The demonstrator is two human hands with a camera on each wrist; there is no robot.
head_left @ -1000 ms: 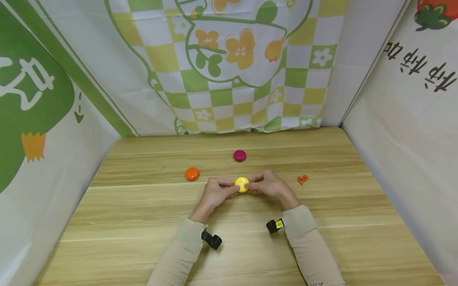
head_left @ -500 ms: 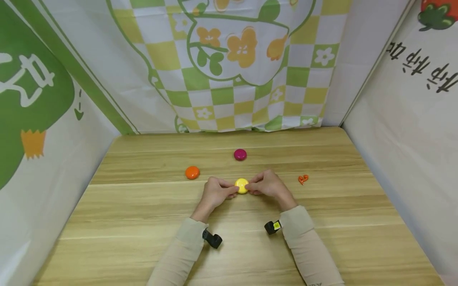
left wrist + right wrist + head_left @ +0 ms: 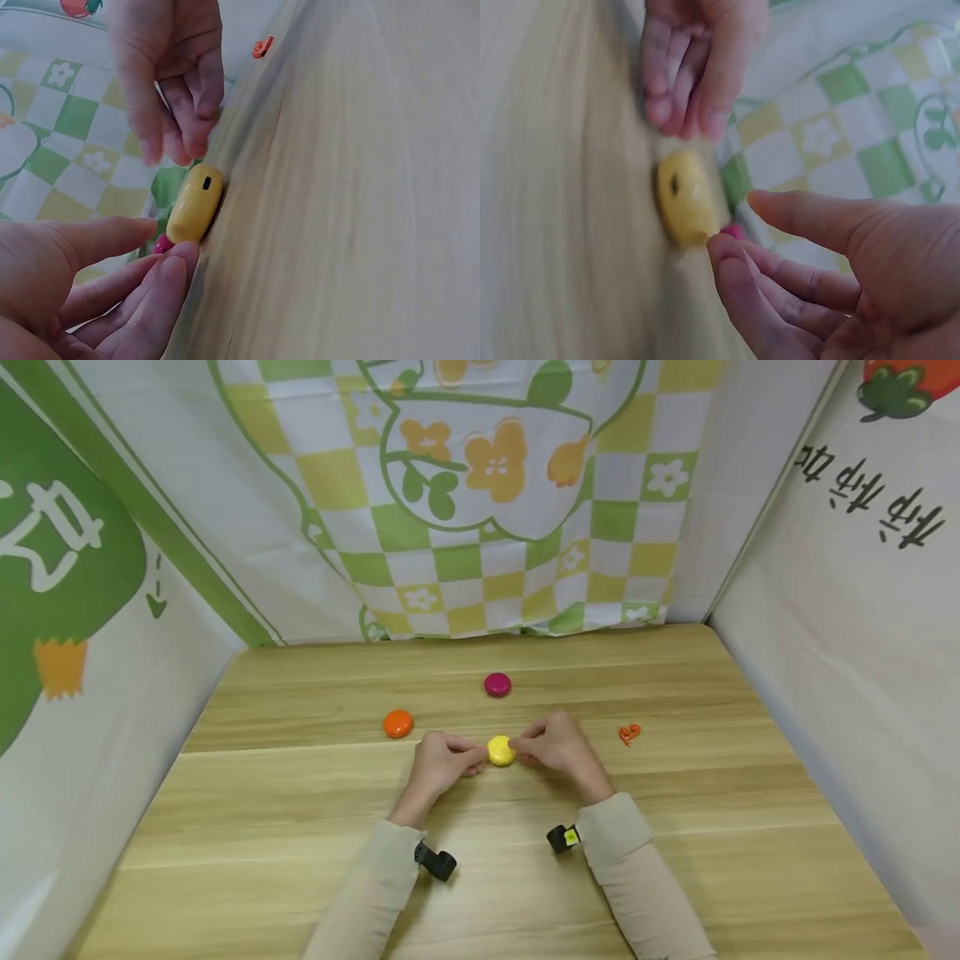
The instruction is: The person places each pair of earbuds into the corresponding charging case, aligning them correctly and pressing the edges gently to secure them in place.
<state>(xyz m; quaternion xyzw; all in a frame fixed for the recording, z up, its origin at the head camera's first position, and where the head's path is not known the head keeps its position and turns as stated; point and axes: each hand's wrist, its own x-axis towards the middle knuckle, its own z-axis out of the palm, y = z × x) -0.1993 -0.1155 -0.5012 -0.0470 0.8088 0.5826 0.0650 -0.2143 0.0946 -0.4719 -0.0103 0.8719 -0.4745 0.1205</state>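
A round, glossy yellow case (image 3: 501,751), resembling an earbud case, lies on the wooden table. A small dark slot shows in its side in the left wrist view. My left hand (image 3: 441,767) is at its left, with thumb and fingers parted and fingertips at or very near the edge. On the opposite side is my right hand (image 3: 558,748), its thumb also apart from the fingers. Whether either hand still touches the case (image 3: 196,204) cannot be told. Two small orange pieces (image 3: 629,734), like earbuds, lie right of my right hand.
An orange round case (image 3: 398,723) lies to the left and a magenta one (image 3: 497,685) farther back. The wooden table (image 3: 480,893) ends at a patterned cloth (image 3: 465,568) behind, with printed panels on both sides.
Both hands pinched the yellow case before; now thumbs and fingers have parted and the case rests on the table. The orange and magenta cases have stayed put.
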